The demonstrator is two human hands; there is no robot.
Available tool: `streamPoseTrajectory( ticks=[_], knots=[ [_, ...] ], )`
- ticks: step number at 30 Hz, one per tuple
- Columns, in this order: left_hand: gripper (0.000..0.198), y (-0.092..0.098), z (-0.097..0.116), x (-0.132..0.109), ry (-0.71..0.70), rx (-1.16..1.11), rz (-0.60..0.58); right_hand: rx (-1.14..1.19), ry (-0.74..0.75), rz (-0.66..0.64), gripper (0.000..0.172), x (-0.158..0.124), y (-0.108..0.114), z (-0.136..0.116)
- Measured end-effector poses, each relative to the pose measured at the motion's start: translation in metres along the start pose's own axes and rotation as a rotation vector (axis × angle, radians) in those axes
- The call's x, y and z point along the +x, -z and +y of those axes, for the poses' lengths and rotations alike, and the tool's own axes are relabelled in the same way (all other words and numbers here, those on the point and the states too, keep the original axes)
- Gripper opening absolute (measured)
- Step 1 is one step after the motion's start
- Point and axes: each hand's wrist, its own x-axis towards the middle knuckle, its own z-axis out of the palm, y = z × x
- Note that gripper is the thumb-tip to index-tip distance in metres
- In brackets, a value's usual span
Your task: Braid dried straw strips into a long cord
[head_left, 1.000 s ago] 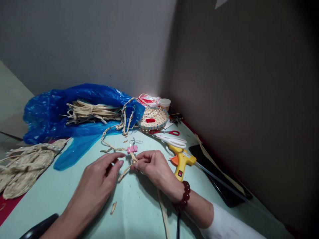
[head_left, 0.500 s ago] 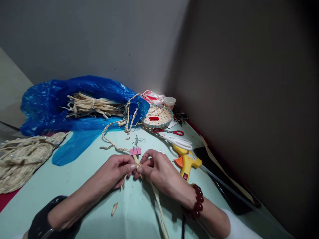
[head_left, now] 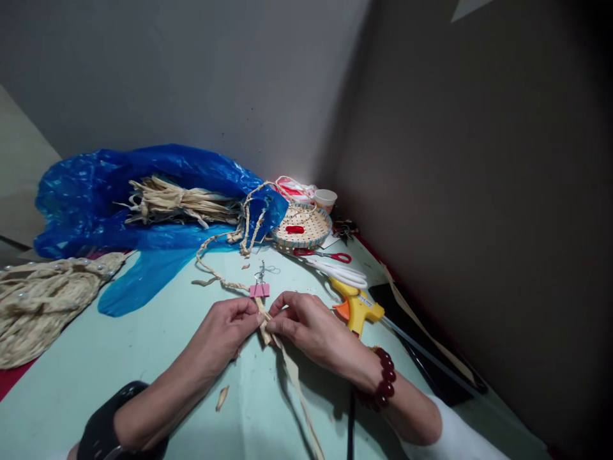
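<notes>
Fibre strips [head_left: 265, 333], pale and flat, are pinched over the pale green counter [head_left: 201, 409], just on the near side of a pink clip [head_left: 259, 291]. By the left hand [head_left: 232, 327] the strips are gripped from one side, thumb and forefinger closed; by the right hand [head_left: 318, 332] they are gripped from the other, fingertips likewise closed, the two sets nearly touching. How the strips are crossed between them cannot be made out for certain, the spot being partly covered by the fingers. One long strip [head_left: 297, 386] is trailed from the right hand towards the near edge. Beyond the clip, a plaited cord [head_left: 215, 275] is led off in a curve to the left. A loose scrap [head_left: 222, 398] is seen on the near side. To the right, a yellow glue gun [head_left: 357, 313] is laid near red-handled scissors [head_left: 342, 257] and a shallow woven basket [head_left: 329, 231]. At the back left, a tied bundle [head_left: 177, 199] of dried strips is nested in a blue plastic bag [head_left: 79, 191].
</notes>
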Motion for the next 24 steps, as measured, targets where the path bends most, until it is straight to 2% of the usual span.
streamPoseTrajectory(
  ticks=[6, 20, 24],
  knots=[
    [0.019, 0.002, -0.002, -0.001, 0.024, -0.017, 0.013, -0.183, 0.041, 0.01, 0.013, 0.0, 0.01, -0.003],
    [0.027, 0.002, -0.004, 0.002, 0.061, -0.035, -0.018, -0.059, 0.018, -0.022, 0.016, 0.0, 0.011, -0.007],
    [0.031, 0.003, -0.007, 0.002, 0.078, -0.072, 0.015, -0.135, 0.048, 0.045, 0.014, -0.007, 0.004, -0.008]
  ],
)
